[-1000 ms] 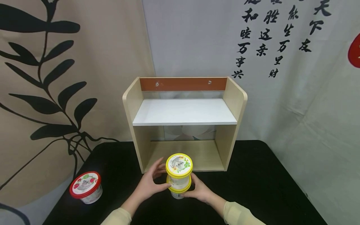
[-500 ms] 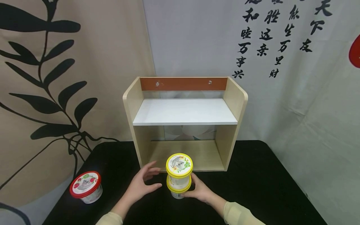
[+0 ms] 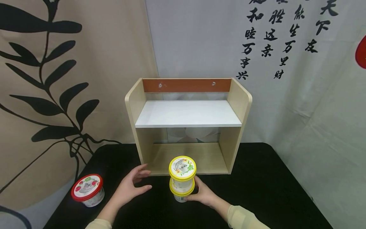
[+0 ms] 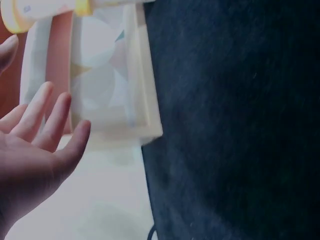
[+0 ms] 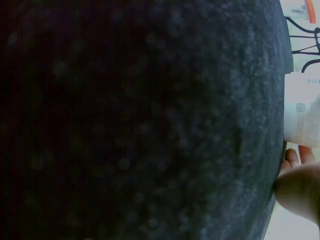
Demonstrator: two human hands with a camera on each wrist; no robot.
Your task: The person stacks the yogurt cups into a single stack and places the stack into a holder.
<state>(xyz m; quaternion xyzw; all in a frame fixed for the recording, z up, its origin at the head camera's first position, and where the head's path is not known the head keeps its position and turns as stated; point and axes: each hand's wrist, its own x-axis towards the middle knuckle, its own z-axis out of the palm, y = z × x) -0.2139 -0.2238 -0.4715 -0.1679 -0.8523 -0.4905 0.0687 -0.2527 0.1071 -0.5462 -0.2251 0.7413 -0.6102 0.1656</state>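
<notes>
Where head view alone shows lid-tops (image 3: 182,167): yellow-lidded tubs (image 3: 183,184), contents hidden
Right hand (image 3: 203,193): gripping lower tub (image 3: 180,199)
Left hand (image 3: 128,186): spread

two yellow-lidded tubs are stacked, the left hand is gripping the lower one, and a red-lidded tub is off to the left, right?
Not quite: the right hand grips the lower yellow-lidded tub; the head view shows the left hand apart from it. The rest stands.

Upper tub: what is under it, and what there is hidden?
Under the upper tub is the lower tub, its yellow rim showing; the right hand grips it. The middle of its top is covered.
</notes>
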